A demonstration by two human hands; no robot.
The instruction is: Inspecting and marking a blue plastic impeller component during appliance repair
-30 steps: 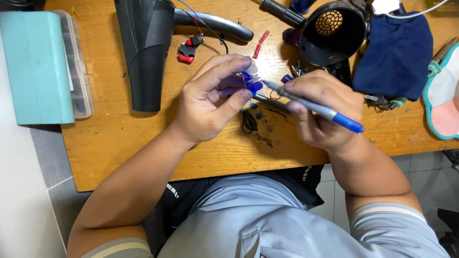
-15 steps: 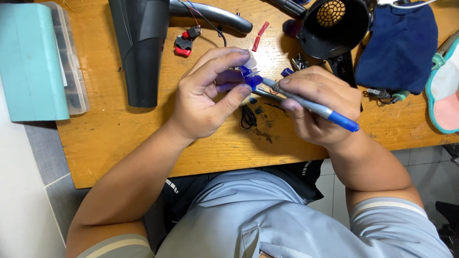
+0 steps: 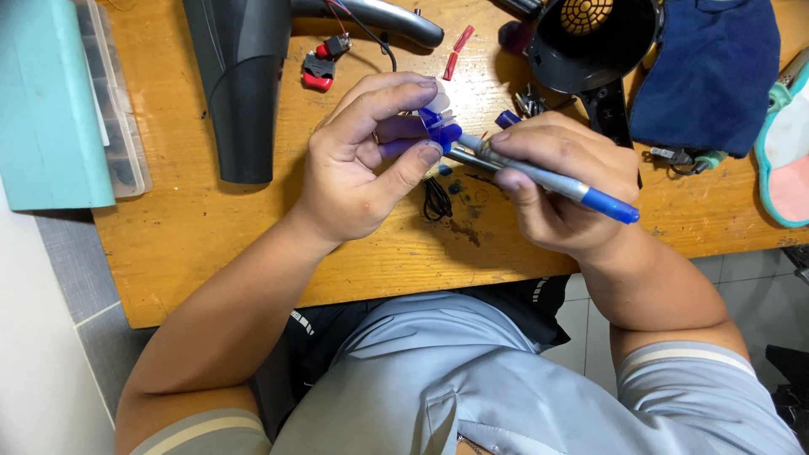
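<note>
My left hand (image 3: pixel 366 160) pinches a small blue and white plastic part (image 3: pixel 438 126) between thumb and fingers, just above the wooden table (image 3: pixel 194 244). My right hand (image 3: pixel 560 181) grips a pen-like tool with a blue end (image 3: pixel 556 181), held like a pencil. Its metal tip points left and touches the blue part. Both hands sit close together over the table's front half. A small black wire coil (image 3: pixel 436 200) and tiny blue bits lie on the wood right under them.
A black hair dryer shell (image 3: pixel 244 76) lies at the back left, its round black housing (image 3: pixel 590 38) at the back right. A teal box with a clear parts case (image 3: pixel 50 101) is far left. A dark blue cloth (image 3: pixel 708 72), a red switch (image 3: pixel 318 69) and red tubing (image 3: pixel 455 52) lie behind.
Both hands stay locked on the blue part and the tool with only slight shifts. The view has moved a little, sliding the table items upward.
</note>
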